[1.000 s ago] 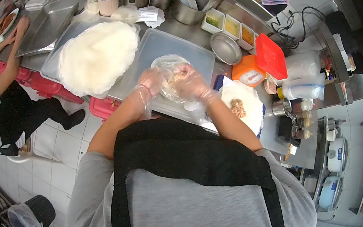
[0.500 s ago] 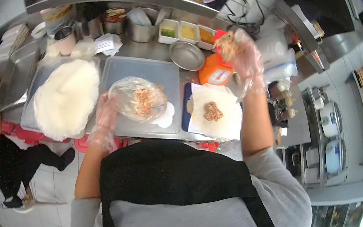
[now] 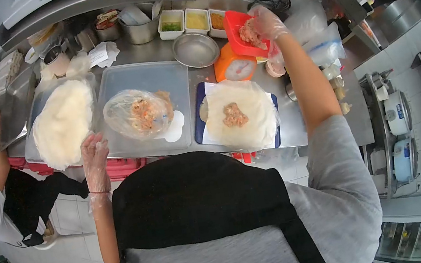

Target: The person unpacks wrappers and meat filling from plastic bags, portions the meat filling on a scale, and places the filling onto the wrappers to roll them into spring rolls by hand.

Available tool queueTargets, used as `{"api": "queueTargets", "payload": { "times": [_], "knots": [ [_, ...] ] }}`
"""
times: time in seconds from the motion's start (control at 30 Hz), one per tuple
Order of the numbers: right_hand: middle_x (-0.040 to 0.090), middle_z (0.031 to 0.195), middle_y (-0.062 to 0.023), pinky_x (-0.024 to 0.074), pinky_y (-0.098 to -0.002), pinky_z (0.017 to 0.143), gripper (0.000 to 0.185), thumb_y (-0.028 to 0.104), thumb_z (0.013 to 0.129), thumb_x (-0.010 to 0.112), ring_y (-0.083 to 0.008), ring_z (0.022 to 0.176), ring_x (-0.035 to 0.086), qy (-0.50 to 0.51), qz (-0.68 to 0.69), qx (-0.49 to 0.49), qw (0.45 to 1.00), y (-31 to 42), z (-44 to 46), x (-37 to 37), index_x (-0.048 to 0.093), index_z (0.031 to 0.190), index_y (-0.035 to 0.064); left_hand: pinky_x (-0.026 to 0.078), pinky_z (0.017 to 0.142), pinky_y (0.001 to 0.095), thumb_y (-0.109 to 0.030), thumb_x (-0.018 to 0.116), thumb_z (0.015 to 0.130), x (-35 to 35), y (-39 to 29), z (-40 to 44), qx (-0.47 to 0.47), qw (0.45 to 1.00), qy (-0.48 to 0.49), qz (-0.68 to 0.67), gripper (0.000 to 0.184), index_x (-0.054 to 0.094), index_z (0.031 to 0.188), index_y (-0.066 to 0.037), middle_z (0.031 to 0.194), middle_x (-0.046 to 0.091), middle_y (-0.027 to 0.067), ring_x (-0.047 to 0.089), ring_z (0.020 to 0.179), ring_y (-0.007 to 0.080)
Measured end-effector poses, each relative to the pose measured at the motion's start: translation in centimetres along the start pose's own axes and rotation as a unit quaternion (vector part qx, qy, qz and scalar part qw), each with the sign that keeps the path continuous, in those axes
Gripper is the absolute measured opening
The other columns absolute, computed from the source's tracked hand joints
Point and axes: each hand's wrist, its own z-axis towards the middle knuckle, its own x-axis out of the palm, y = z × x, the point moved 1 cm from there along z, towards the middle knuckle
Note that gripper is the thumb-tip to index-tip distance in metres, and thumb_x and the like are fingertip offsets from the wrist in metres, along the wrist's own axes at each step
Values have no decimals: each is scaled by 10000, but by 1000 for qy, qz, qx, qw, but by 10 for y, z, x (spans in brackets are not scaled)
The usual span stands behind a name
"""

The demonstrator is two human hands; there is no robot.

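My right hand [image 3: 267, 24], in a clear plastic glove, holds a clump of pinkish filling [image 3: 252, 36] at the red tray [image 3: 235, 21] on top of the orange scale [image 3: 235, 68]. Gloved too, my left hand [image 3: 95, 154] hangs at the counter's front edge, its fingers bent together, beside a large stack of white sheets [image 3: 64, 126]. Between the hands, a clear bag of filling [image 3: 148, 113] lies on a translucent lid [image 3: 177, 82]. A small mound of filling [image 3: 234, 115] rests on white sheets [image 3: 257, 119] over a blue board [image 3: 201, 130].
Behind the board are a round metal dish [image 3: 196, 50] and white containers [image 3: 196, 20] of chopped ingredients. A metal pot [image 3: 140, 32] stands at the back. Plastic bags [image 3: 323, 44] and bottles are at the right. Another person [image 3: 6, 200] works at the far left.
My right hand has lowered its clump of filling to the red tray. My left hand has moved off the bag, left and towards the counter's front edge. The view has shifted.
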Motion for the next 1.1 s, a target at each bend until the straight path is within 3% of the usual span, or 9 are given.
{"api": "queueTargets", "payload": {
  "times": [0.2, 0.43, 0.57, 0.6, 0.67, 0.8, 0.87, 0.9, 1.1],
  "knots": [
    [642, 1008, -185, 487, -391, 820, 310, 162, 736, 682, -339, 966, 613, -82, -239, -165, 953, 10, -8, -9, 619, 1013, 40, 369, 1015, 363, -173, 586, 903, 14, 3, -29, 22, 998, -61, -3, 529, 342, 1360, -65, 1351, 434, 181, 485, 1189, 258],
    [654, 869, -145, 515, -371, 703, 255, 174, 749, 649, -283, 772, 642, -3, -43, -84, 996, 40, -44, -73, 625, 964, 40, 413, 993, 350, -147, 590, 907, 33, -2, -70, 60, 990, -123, -36, 518, 343, 1351, -49, 1351, 437, 197, 512, 1179, 264],
    [637, 647, -119, 513, -345, 549, 125, 133, 773, 557, -202, 592, 641, -41, -39, -237, 970, 40, -55, -107, 643, 755, 45, 403, 1004, 373, -223, 573, 938, 40, 2, -95, 66, 987, -136, -45, 515, 336, 1370, -73, 1392, 409, 213, 489, 1222, 306],
    [641, 676, -111, 517, -341, 556, 117, 138, 773, 568, -196, 622, 643, -121, -230, -368, 893, 32, -47, -107, 643, 763, 48, 398, 1007, 372, -229, 571, 937, 43, 4, -102, 65, 987, -138, -41, 538, 317, 1385, -73, 1394, 411, 210, 481, 1232, 312],
    [647, 735, -95, 526, -333, 570, 106, 147, 772, 591, -182, 681, 647, -256, -556, -548, 570, 8, -20, -106, 643, 777, 55, 387, 1013, 369, -241, 568, 933, 48, 11, -116, 66, 987, -140, -33, 586, 278, 1414, -72, 1399, 414, 203, 464, 1253, 323],
    [628, 738, -71, 519, -314, 544, 103, 128, 783, 624, -192, 693, 639, -73, -249, -527, 809, -12, -12, -105, 610, 841, 43, 378, 1032, 386, -244, 581, 925, 56, 24, -142, 51, 986, -151, -37, 587, 296, 1407, -68, 1407, 391, 221, 446, 1267, 340],
    [622, 707, -66, 507, -299, 518, 85, 91, 793, 629, -168, 637, 625, 33, 64, -377, 923, -16, -18, -103, 596, 852, 40, 372, 1038, 409, -211, 583, 927, 59, 24, -154, 51, 984, -164, -50, 530, 333, 1372, -69, 1384, 415, 219, 457, 1255, 347],
    [618, 692, -63, 501, -292, 505, 82, 73, 798, 632, -156, 609, 618, 86, 219, -281, 930, -15, -23, -102, 589, 858, 38, 372, 1038, 408, -213, 584, 927, 60, 26, -160, 51, 983, -170, -53, 529, 334, 1371, -68, 1383, 416, 219, 459, 1253, 348],
    [611, 654, -41, 500, -279, 495, 76, 17, 801, 611, -131, 577, 613, 34, 140, -315, 938, -19, -32, -99, 578, 866, 38, 390, 1019, 383, -212, 591, 925, 61, 28, -182, 49, 980, -186, -44, 525, 342, 1364, -69, 1369, 434, 215, 474, 1238, 337]
  ]
}}
